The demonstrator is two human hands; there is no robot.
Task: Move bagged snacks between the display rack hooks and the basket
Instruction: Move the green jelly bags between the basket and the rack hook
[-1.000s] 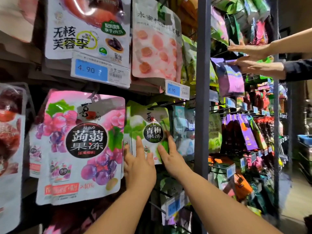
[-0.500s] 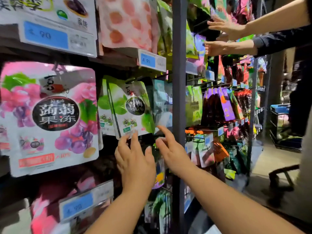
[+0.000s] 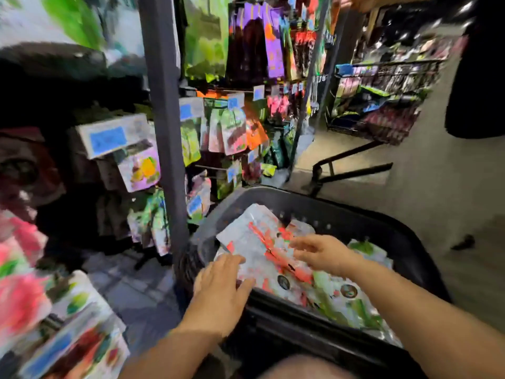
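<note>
**Hands at the basket**

Lower centre: your left hand [image 3: 221, 285] lies flat, grasping nothing, at the edge of the white-and-red snack bag [image 3: 254, 239] inside the black basket [image 3: 355, 216] — your right hand [image 3: 323, 253] is above it, fingers loose and empty.

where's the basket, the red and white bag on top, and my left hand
basket [image 3: 355, 222]: head view, far wall
red and white bag [image 3: 257, 242]: head view, upper white part
left hand [image 3: 218, 280]: head view, back of hand
</note>
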